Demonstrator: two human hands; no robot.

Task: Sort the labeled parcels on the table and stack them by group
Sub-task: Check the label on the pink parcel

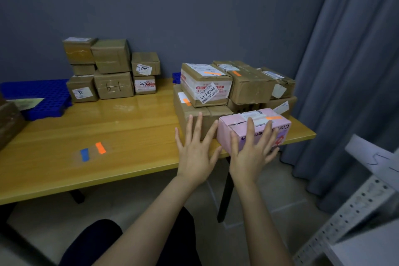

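The wooden table runs across in front of me, with a grey curtain hanging to its right. At the table's right end sits a pile of brown boxes, several marked with orange strips. Its front upper box carries a white sticker reading "53-3-2304" and "5元". At the back left stands a second pile of brown boxes; one has a scrawl like "61", and another has "245" handwritten on a red-and-white label. A blue plastic pallet lies at the far left.

The pink box sits at the near right corner of the table, just in front of the right pile, right at the front edge. Its long axis runs left to right along that edge. It is pale pink cardboard with a white shipping label and an orange strip on top. The printing on its near face is upside down to me: it starts "Co", and my fingers cover the rest.

My right hand lies flat against that near face, fingers straight and spread, gripping nothing. My left hand is spread wide before the lower brown box, holding nothing; I cannot tell if it touches.

Blue tape and orange tape are stuck side by side on the tabletop.
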